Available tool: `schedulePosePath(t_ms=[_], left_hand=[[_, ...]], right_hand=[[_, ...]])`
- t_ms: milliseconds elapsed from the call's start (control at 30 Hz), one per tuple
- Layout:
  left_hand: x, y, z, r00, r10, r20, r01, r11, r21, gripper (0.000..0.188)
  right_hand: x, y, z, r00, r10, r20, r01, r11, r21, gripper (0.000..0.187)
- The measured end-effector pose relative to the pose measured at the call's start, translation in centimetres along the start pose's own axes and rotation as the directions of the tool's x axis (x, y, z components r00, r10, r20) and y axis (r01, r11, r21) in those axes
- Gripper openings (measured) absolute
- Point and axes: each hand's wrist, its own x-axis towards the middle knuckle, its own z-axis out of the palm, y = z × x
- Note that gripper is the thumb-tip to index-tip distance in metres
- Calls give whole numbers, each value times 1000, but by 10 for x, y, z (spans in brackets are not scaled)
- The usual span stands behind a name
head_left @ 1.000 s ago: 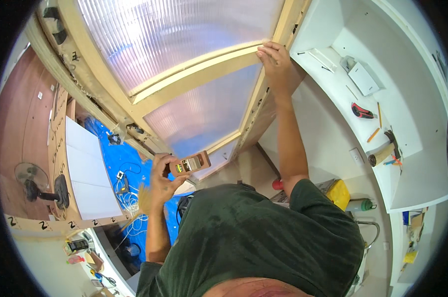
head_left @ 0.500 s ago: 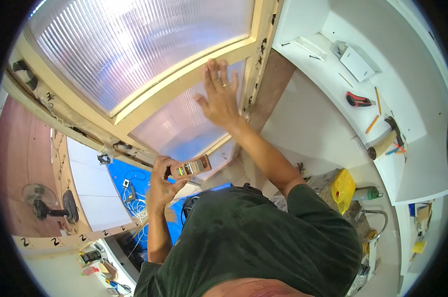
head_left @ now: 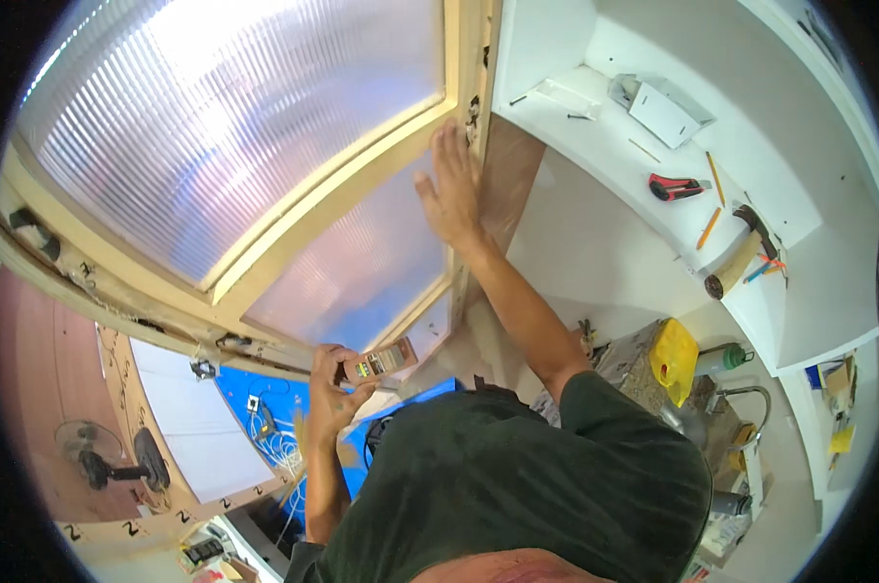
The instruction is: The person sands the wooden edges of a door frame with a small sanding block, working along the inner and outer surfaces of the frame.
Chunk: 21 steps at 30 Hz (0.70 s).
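My left hand (head_left: pixel 331 398) is shut on a small brown tube (head_left: pixel 381 361) with a pale label, held just below the wooden frame (head_left: pixel 333 189). The frame holds two translucent ribbed panels, a large upper one (head_left: pixel 236 117) and a smaller lower one (head_left: pixel 352 272). My right hand (head_left: pixel 449 189) lies flat with fingers spread on the lower panel's right edge, touching the frame's upright. My dark green shirt fills the lower middle of the view.
A white shelf (head_left: pixel 595 146) at right carries a white box (head_left: pixel 663 107), a red-black utility knife (head_left: pixel 677 187), pencils (head_left: pixel 709 228) and a hammer (head_left: pixel 736 262). Below stand a yellow canister (head_left: pixel 675 360) and a tap. At lower left: a fan (head_left: pixel 100 464), a white board (head_left: pixel 197 428), blue sheeting with cables (head_left: pixel 265 418).
My right hand went from the frame's upright onto the middle of the lower panel, then slid right to the panel's edge. My left hand kept hold of the tube.
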Motion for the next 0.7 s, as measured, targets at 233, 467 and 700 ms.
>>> schedulePosePath(t_ms=[233,467,700], left_hand=[[64,46,9,905,292,309,-341,932,119,52],[125,82,34,735,520,436,-613,783,99,54],[121,72,98,947,311,79,-307,950,-57,71]], right_hand=[[-117,-26,-44,639,-29,769,-584,633,508,63],[-125,-51,-99,409,-32,912,-905,111,410,67],[-122,-24,-89,772,244,586,-482,-376,791,57]])
